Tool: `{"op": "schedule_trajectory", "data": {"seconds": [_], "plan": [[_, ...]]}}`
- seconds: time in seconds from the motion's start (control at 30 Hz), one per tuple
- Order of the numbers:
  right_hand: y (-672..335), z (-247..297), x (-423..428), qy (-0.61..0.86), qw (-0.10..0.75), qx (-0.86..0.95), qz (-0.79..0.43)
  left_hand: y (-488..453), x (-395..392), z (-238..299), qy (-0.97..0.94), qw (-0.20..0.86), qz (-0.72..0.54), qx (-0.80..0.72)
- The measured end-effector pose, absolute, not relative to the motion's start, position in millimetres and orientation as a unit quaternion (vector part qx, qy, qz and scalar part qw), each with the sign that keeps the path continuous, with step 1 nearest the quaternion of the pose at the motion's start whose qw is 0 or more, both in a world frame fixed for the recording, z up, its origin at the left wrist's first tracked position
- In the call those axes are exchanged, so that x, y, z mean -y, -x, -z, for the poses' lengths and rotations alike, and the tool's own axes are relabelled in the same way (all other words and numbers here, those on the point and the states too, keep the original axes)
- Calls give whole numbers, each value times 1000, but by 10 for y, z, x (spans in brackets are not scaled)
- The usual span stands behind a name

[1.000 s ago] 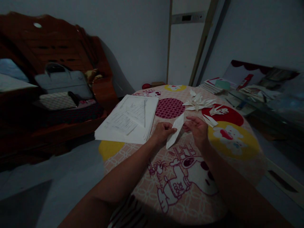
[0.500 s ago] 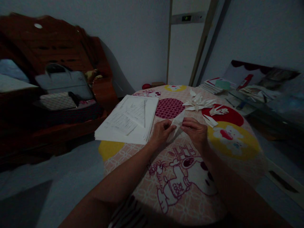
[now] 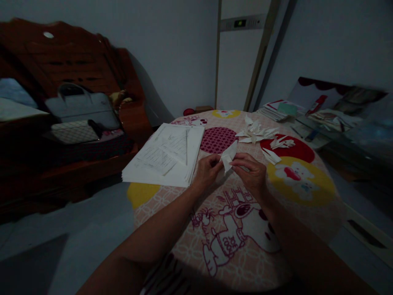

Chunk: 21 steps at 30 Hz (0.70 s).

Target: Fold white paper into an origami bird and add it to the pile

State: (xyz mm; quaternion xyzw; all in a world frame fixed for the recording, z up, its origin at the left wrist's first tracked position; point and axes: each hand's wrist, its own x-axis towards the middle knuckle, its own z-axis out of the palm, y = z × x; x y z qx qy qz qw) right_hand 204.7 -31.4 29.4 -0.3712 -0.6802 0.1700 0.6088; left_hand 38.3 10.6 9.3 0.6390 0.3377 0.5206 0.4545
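Note:
A small white folded paper piece [image 3: 229, 155] is held just above a round table with a cartoon-print cloth [image 3: 239, 229]. My left hand [image 3: 207, 171] pinches its left side and my right hand [image 3: 250, 174] pinches its right side, fingertips nearly meeting. Only the paper's pointed upper part shows between my fingers. Several finished white folded paper shapes [image 3: 256, 133] lie on the cloth beyond my hands, with two smaller ones [image 3: 278, 147] to their right.
A thick stack of printed sheets [image 3: 167, 155] lies at the table's left edge. A wooden bench with a grey bag [image 3: 81, 108] stands at left. Books and clutter [image 3: 310, 114] fill a low surface at right. A door [image 3: 239, 61] is behind.
The long paper strip that hung between my hands a second ago is now folded short. Both hands have drawn closer together around it.

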Motion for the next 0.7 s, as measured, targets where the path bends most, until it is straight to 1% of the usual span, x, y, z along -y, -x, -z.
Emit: {"op": "schedule_trajectory", "data": {"seconds": [0.3, 0.7], "plan": [[-2044, -283, 321, 389, 599, 671, -197, -390, -80, -159, -618, 472, -500, -382], [-2070, -223, 283, 384, 603, 673, -191, -383, -61, -185, -609, 489, -486, -393]]}}
